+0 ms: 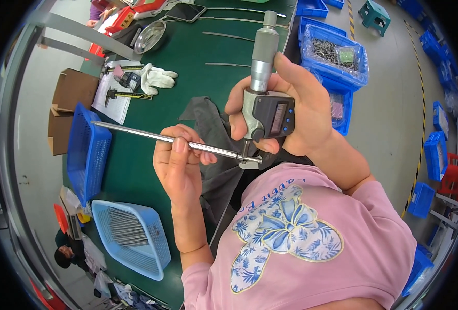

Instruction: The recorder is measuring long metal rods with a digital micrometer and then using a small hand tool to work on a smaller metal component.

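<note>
My right hand [306, 103] is closed round a digital micrometer [270, 111], its thimble pointing up and its small screen facing right. A slim shiny metal rod [136, 133] is pinched in my left hand [180, 160] between thumb and fingers. The rod slants from the upper left down to the right, and its right end lies at the micrometer's measuring jaws. Whether the jaws touch the rod I cannot tell for sure. Below my hands a dark grey cloth [208, 124] lies crumpled along the edge of the green table [151, 113].
A light blue basket [159, 243] holds many similar rods; a darker blue basket [87, 155] stands beyond it. Calipers [128, 94], a white glove [158, 77], a metal bowl [150, 37] and a phone [186, 12] lie farther back. Blue bins [337, 85] with small parts stand at right.
</note>
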